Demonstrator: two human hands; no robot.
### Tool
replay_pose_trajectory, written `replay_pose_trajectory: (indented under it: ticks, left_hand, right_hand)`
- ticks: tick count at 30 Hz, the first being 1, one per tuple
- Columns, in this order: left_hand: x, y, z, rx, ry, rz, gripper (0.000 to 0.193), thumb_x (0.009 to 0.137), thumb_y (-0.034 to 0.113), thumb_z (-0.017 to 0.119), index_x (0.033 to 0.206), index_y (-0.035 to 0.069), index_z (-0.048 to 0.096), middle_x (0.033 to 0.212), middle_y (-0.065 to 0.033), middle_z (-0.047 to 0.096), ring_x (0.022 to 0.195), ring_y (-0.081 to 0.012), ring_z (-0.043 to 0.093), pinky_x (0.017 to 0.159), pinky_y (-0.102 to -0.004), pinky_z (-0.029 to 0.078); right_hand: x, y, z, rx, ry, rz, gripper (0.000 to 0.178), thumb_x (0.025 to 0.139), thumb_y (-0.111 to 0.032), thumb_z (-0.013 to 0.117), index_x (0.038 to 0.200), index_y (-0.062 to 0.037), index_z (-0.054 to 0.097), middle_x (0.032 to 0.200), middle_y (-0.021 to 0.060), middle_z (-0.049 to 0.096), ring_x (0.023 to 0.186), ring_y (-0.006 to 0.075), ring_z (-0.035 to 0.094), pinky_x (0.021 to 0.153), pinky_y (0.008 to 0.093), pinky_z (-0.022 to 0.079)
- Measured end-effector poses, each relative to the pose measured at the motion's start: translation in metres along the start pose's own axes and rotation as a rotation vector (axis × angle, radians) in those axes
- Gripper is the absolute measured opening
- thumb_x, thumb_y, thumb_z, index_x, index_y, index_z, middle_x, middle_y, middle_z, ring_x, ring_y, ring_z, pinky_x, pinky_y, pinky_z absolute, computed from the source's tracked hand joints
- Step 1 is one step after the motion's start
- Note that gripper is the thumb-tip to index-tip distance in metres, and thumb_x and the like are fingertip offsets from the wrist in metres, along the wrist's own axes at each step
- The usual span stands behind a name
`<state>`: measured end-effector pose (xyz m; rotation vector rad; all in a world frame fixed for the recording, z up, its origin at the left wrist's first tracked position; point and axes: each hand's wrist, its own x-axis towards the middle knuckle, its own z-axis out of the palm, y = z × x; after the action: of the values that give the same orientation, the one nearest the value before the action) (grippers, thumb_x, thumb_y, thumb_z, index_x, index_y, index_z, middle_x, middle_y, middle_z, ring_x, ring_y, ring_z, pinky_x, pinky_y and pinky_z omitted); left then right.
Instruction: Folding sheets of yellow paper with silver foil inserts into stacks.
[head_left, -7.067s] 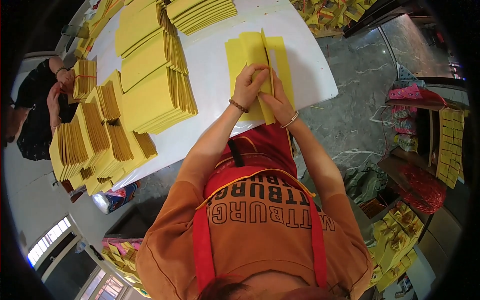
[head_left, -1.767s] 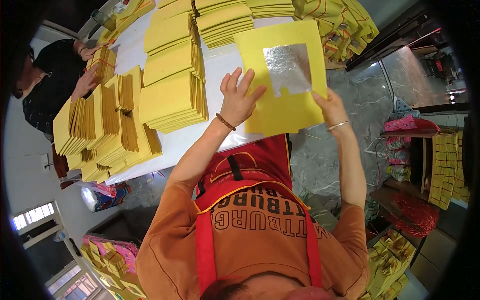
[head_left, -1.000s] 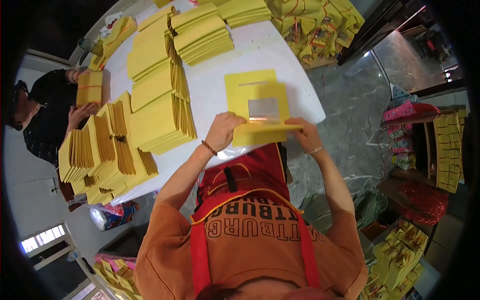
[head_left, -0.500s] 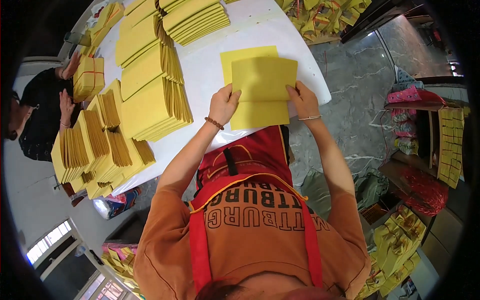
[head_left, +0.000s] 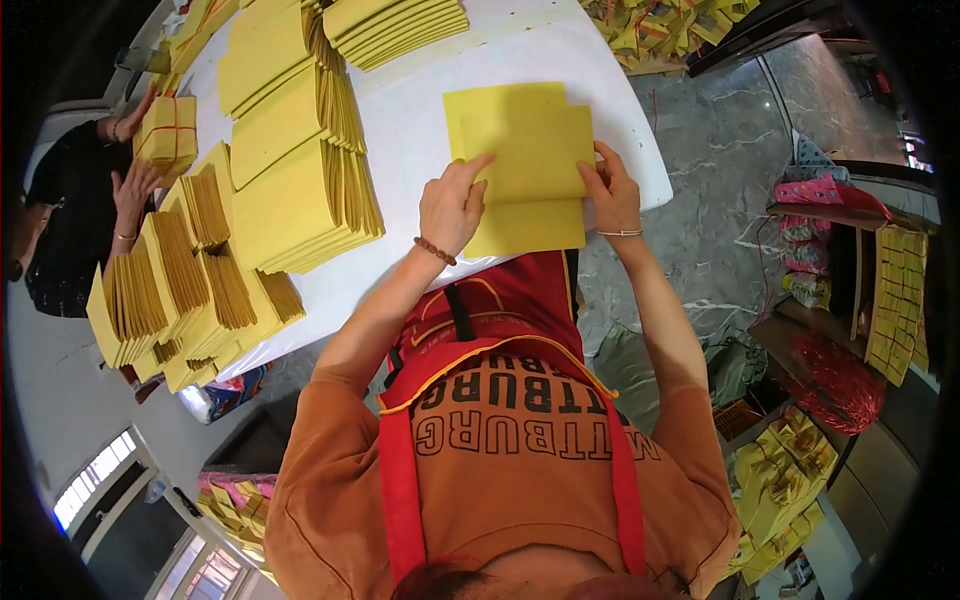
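Two or more yellow paper sheets overlap near the front edge of the white table. The upper sheet (head_left: 545,160) appears folded, with a crease-like edge across its lower part, and covers part of a second yellow sheet (head_left: 480,108). At the left edge of the upper sheet, my left hand (head_left: 450,208) is open, its index finger stretched over the paper and its thumb apart. My right hand (head_left: 613,195) pinches the sheet's right edge between thumb and fingers. Another flap of yellow paper (head_left: 525,230) shows beneath, towards my red apron.
Thick piles of folded yellow paper (head_left: 290,200) stand on the left of the white table (head_left: 410,130). Beyond them a person's hands (head_left: 135,185) are by a tied yellow bundle (head_left: 167,135). More yellow paper (head_left: 660,35) lies heaped past the table's far right.
The upper sheet has come down flatter onto the paper below. My left hand has loosened from its edge and stretched out its index finger. My right hand keeps its pinch.
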<state>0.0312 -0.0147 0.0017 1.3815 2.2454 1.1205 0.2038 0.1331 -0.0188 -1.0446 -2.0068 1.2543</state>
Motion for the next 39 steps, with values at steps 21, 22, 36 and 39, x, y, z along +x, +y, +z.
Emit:
replay_pose_trajectory:
  ticks: [21, 22, 36, 39]
  left_hand:
    - [0.010, 0.008, -0.015, 0.095, -0.203, -0.089, 0.037, 0.073, 0.009, 0.056, 0.110, 0.009, 0.055, 0.082, -0.0136, 0.061, 0.074, -0.0285, 0.057, 0.063, -0.0396, 0.044]
    - [0.012, 0.009, -0.017, 0.097, -0.262, -0.163, 0.039, 0.073, 0.012, 0.056, 0.112, 0.010, 0.054, 0.085, -0.0151, 0.061, 0.073, -0.0294, 0.058, 0.064, -0.0397, 0.045]
    - [0.019, 0.019, -0.026, 0.475, -0.313, -0.062, 0.043, 0.070, 0.021, 0.063, 0.111, 0.014, 0.056, 0.109, -0.0099, 0.054, 0.098, -0.0268, 0.050, 0.080, -0.0419, 0.038]
    - [0.024, 0.025, -0.019, 0.559, -0.078, 0.189, 0.045, 0.068, 0.023, 0.066, 0.111, 0.017, 0.055, 0.124, -0.0087, 0.041, 0.114, -0.0291, 0.036, 0.089, -0.0484, 0.028]
  right_hand:
    - [0.007, 0.002, 0.000, -0.040, -0.087, 0.127, 0.029, 0.080, -0.012, 0.060, 0.108, -0.0063, 0.057, 0.069, 0.0039, 0.058, 0.061, 0.0103, 0.054, 0.056, 0.0241, 0.043]
    - [0.006, 0.005, 0.001, -0.032, -0.064, 0.105, 0.029, 0.079, -0.014, 0.060, 0.107, -0.0083, 0.058, 0.068, 0.0071, 0.060, 0.059, 0.0148, 0.057, 0.056, 0.0276, 0.045]
    - [0.008, 0.009, 0.002, -0.120, -0.055, 0.078, 0.030, 0.078, -0.015, 0.060, 0.107, -0.0080, 0.058, 0.068, 0.0074, 0.059, 0.061, 0.0162, 0.056, 0.056, 0.0283, 0.044]
    - [0.007, 0.007, 0.003, -0.172, -0.047, 0.073, 0.029, 0.079, -0.013, 0.060, 0.108, -0.0072, 0.059, 0.067, 0.0044, 0.058, 0.059, 0.0102, 0.053, 0.056, 0.0245, 0.043]
